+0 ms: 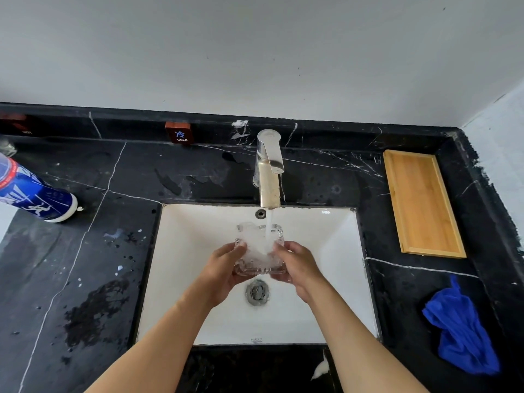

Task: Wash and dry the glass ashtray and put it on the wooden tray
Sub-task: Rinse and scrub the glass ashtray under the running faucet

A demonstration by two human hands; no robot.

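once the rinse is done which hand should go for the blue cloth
Probably the right hand. The blue cloth lies on the counter right of the sink, on that hand's side. The left hand could keep its grip on the glass ashtray.

Clear, ridged square glass ashtray (259,249) — tilted under running water; empty rectangular wooden tray (422,204) — flat on the table's right side.

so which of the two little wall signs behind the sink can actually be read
The sign just left of the faucet, reading COLD. The other, at the far left edge, is too dark and blurred.
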